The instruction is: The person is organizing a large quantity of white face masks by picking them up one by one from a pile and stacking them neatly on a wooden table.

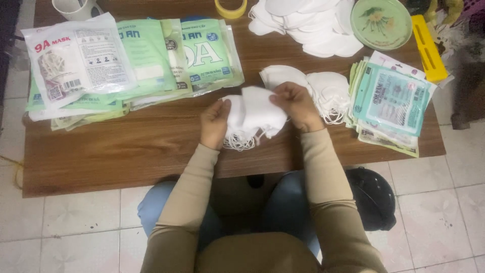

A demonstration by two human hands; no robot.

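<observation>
Two bare hands in long beige sleeves work over a brown wooden worktop (126, 151), seen from above. At the far left lies a fanned stack of flat mask packets (126, 60), mostly pale green, with a white packet (76, 60) on top. Above them, at the far edge of the worktop, stands a white cup (76, 7), partly cut off. Moving right, the left hand (214, 124) is closed on the left edge of a bunch of white face masks (252, 116), thumb on top, with the thin ear loops hanging in a tangle below. The right hand (298, 103) pinches the top right edge of the same bunch between thumb and fingers. The bunch is held just above the worktop, near the middle of its front half. A roll of yellow tape (231, 9) sits at the far edge. Just behind the right hand rests a small pile of white masks (323, 88); a larger loose heap of masks (308, 25) lies farther back. To the right come a round green plate (381, 23), a yellow plastic bar (428, 48), and a second stack of packets (389, 101) in teal and white. Below, on the tiled floor, a black helmet (371, 197) sits beside the person's knee.
</observation>
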